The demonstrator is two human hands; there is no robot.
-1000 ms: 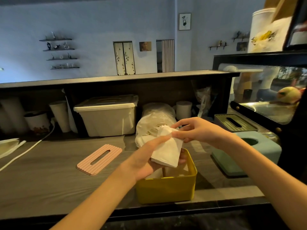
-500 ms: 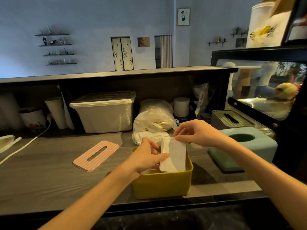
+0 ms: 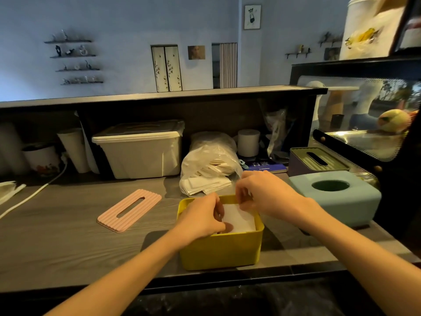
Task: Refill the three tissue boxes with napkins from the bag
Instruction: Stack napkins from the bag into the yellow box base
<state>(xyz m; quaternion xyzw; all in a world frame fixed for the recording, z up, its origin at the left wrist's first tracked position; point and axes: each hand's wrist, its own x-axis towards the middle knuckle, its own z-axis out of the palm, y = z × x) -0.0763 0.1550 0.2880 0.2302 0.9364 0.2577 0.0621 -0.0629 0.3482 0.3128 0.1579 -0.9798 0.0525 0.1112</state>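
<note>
So we're partway into box one of three, by the look of it. The yellow box point(image 3: 222, 249) sits low in the middle of the frame on the gray surface point(image 3: 68, 236), lid off, and there's a white napkin point(image 3: 239, 218) lying flat inside it near the top. Our left hand point(image 3: 200, 218) is over the box's left side with fingers curled down onto the napkin, thumb tip pressing it; our right hand point(image 3: 264, 195) is at the back right rim, fingers bent and seemingly pinching the napkin's far edge, though we can't see the fingertips well enough to be sure. The pink lid point(image 3: 129, 209) is lying off to the left of the box, so it's still got to go back on. The bag point(image 3: 209, 165) of napkins slumps just behind the box, center frame, looking plenty full. The blue box point(image 3: 337, 197) at right and the purple box point(image 3: 316, 161) behind it both have lids on; can't tell if they're filled, so we'd guess those are still to do.
</note>
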